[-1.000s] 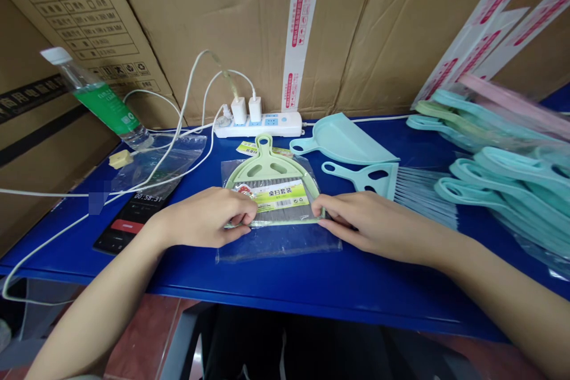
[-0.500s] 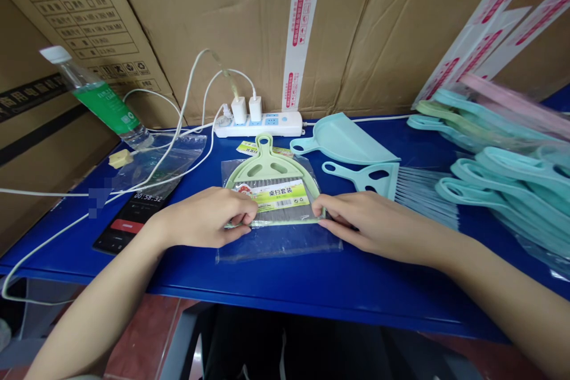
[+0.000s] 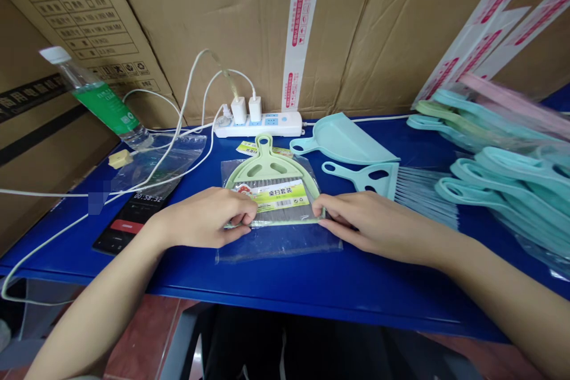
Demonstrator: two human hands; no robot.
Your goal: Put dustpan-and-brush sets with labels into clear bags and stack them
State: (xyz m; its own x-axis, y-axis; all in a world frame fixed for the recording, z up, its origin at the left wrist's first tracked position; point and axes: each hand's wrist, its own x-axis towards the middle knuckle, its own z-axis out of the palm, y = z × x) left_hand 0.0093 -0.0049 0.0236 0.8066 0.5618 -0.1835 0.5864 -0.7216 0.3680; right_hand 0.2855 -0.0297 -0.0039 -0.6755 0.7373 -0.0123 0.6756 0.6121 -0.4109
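A green dustpan and brush set [image 3: 268,166] lies on the blue table in a clear plastic bag [image 3: 280,243], with a yellow-green label card [image 3: 285,195] over the grey bristles. My left hand [image 3: 218,217] pinches the bag at the set's lower left corner. At the lower right corner, my right hand [image 3: 356,219] grips the bag's edge between thumb and fingers. Just behind my right hand are a loose light-blue dustpan [image 3: 347,141] and a light-blue brush [image 3: 383,180]. Another label card [image 3: 249,148] shows partly behind the green handle.
Several bagged blue, green and pink sets [image 3: 512,172] are piled at the right. A power strip [image 3: 276,124] with chargers stands by the cardboard. White cables cross the left side, near a phone [image 3: 133,214], a yellowish block [image 3: 120,159] and a leaning bottle [image 3: 107,107].
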